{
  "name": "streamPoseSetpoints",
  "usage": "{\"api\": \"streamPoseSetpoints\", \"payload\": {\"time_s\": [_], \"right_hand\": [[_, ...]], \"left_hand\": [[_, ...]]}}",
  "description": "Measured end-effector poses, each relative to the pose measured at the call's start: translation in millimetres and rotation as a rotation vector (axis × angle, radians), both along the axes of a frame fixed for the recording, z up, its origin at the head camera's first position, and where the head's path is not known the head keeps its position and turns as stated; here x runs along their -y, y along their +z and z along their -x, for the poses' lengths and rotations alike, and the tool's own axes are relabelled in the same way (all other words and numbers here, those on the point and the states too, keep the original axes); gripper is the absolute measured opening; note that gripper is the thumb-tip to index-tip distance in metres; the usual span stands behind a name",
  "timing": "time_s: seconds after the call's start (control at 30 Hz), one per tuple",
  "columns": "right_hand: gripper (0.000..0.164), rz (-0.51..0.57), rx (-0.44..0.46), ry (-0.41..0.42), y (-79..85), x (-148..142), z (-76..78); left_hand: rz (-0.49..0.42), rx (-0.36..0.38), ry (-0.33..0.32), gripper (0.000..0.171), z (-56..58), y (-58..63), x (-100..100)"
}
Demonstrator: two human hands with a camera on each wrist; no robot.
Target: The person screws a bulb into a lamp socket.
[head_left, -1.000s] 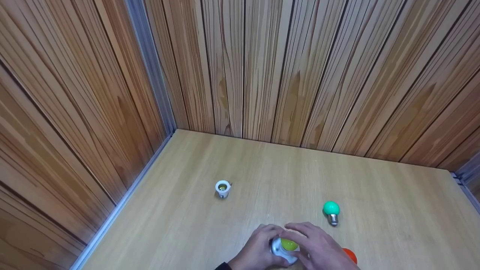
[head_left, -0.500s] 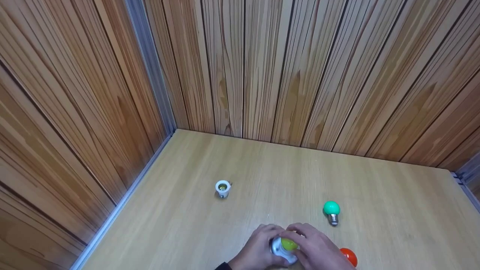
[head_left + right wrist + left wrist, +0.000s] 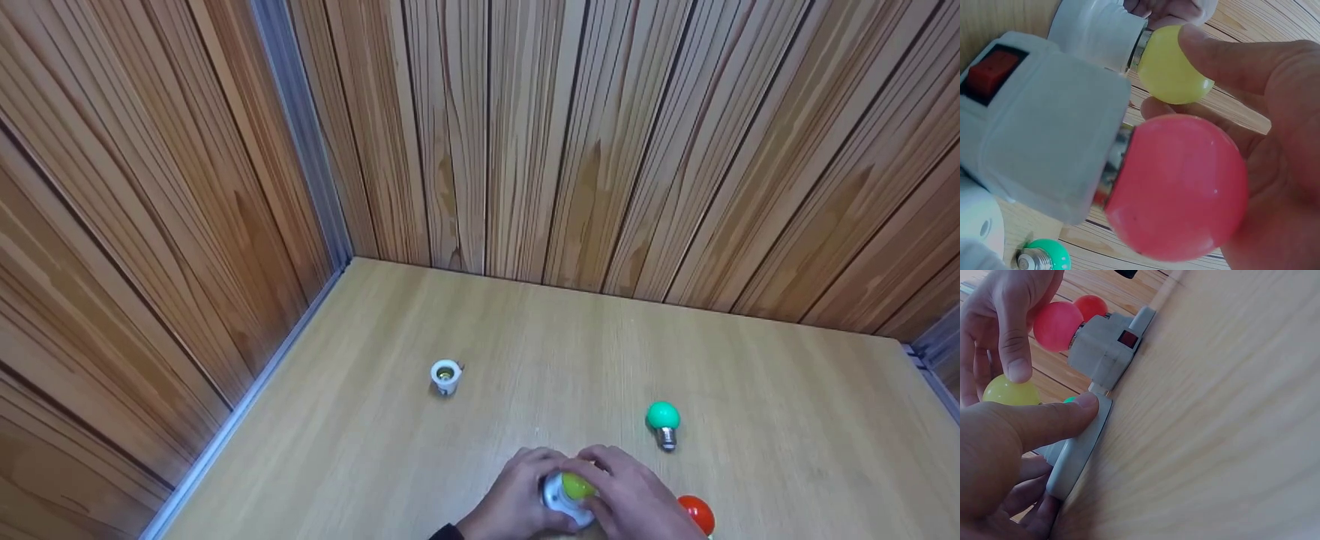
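Low in the head view, a yellow globe bulb point(image 3: 576, 486) at the mouth of a white lamp holder point(image 3: 556, 496)

The holder rests with its flat base on the light wooden table point(image 3: 360, 450), near the person. The bulb's long axis rises from the tabletop, globe uppermost; in the right wrist view a strip of metal cap point(image 3: 1139, 50) shows between globe and holder.

Nearer to the globe is the right hand point(image 3: 636, 495), on the person's right. Its thumb and a finger pinch the globe from opposite sides, so that the axis passes between the two tips; its remaining fingers are partly hidden. The left hand point(image 3: 514, 495) sits lower and on the other side, gripping the holder's base: thumb pressed along the rim, other fingers bent round the far side.

Just beside the right hand stands a grey-white socket box point(image 3: 1055, 129) with a red rocker switch point(image 3: 992, 73). Two red bulbs point(image 3: 1057, 326) project from it, one partly behind the other in the left wrist view.

Farther out to the right, a green bulb point(image 3: 663, 415) lies on its side, cap toward the person. Well apart to the left, a small white socket point(image 3: 445, 387) rests with its brass-coloured opening upward. Wood-plank walls point(image 3: 525, 150) close off the back and left; a dark cuff point(image 3: 448, 532) shows at the left wrist.
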State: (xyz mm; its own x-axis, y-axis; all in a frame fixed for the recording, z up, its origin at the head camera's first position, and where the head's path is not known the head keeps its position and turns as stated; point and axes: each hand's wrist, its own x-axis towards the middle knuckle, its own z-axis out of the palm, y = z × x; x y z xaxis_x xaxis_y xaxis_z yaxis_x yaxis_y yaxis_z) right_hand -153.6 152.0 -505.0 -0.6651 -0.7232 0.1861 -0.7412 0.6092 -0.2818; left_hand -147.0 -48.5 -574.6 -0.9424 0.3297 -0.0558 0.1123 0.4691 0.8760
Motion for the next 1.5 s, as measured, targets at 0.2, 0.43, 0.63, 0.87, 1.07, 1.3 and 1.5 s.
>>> {"api": "streamPoseSetpoints", "payload": {"time_s": [0.2, 0.43, 0.63, 0.87, 1.07, 1.3, 1.5], "right_hand": [[0.051, 0.014, -0.112, -0.025, -2.7, 3.5, -5.1], [0.049, -0.048, 0.007, -0.082, 1.6, 5.9, -5.1], [0.048, -0.059, 0.077, -0.083, 4.0, 6.7, -4.6], [0.056, -0.018, -0.017, -0.043, 1.8, 4.6, -6.5], [0.049, 0.003, -0.034, -0.037, -0.6, 4.7, -5.6], [0.050, -0.003, -0.082, -0.023, -1.2, 6.7, -4.3], [0.047, -0.037, -0.025, -0.028, 3.5, 6.8, -4.0]], "left_hand": [[0.017, -0.018, 0.012, 0.058, -2.7, 0.4, 0.7], [0.017, 0.032, 0.028, 0.057, -1.3, 2.9, -0.1], [0.015, 0.053, 0.033, 0.056, -2.0, 1.2, -0.3], [0.027, 0.034, 0.020, 0.054, -2.1, 2.4, -0.7], [0.019, -0.027, 0.003, 0.053, -3.7, 1.9, 0.0], [0.035, -0.021, 0.007, 0.053, -2.4, 2.4, -0.3], [0.057, -0.013, -0.013, 0.052, -1.7, 3.8, 0.2]]}}
